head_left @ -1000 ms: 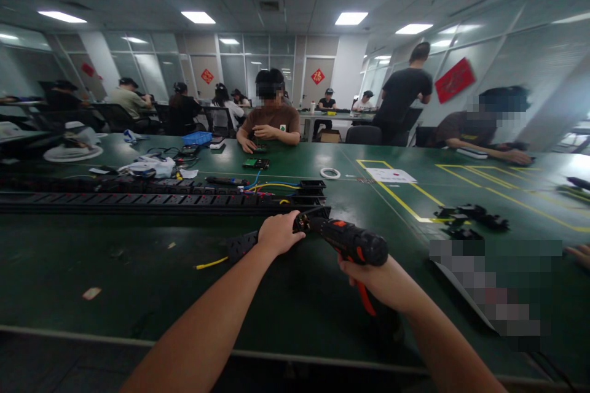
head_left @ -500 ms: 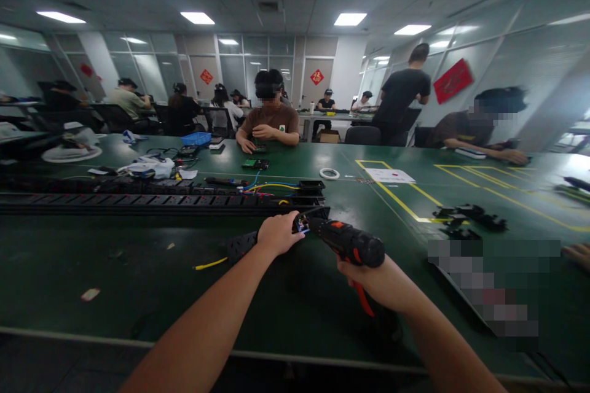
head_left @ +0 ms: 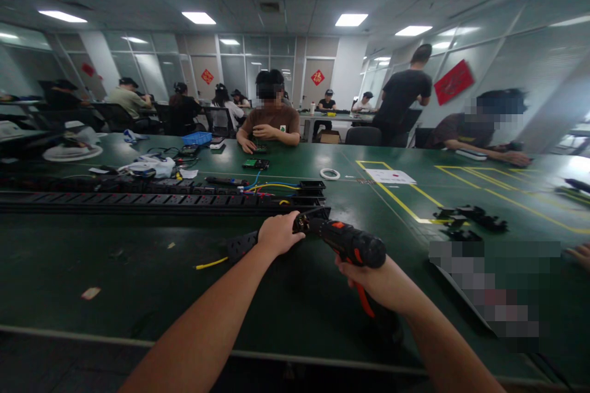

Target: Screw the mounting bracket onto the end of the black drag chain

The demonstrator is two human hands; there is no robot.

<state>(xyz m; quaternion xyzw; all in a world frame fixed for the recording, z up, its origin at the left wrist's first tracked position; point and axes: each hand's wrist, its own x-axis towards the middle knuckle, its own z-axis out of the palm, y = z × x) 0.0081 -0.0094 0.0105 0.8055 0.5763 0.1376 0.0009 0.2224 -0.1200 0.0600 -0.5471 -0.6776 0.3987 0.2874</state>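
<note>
I see the left hand [head_left: 279, 234] clasping a black socket strip [head_left: 242, 247] at the green table [head_left: 184, 301]. The right hand [head_left: 375, 277] wraps around a cordless drill [head_left: 343, 239], nose at the strip's end.

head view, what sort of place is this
Likely an assembly or repair workroom: the right hand grips a power drill, long black socket strips lie on the green table, and a co-worker sits across it.
</note>
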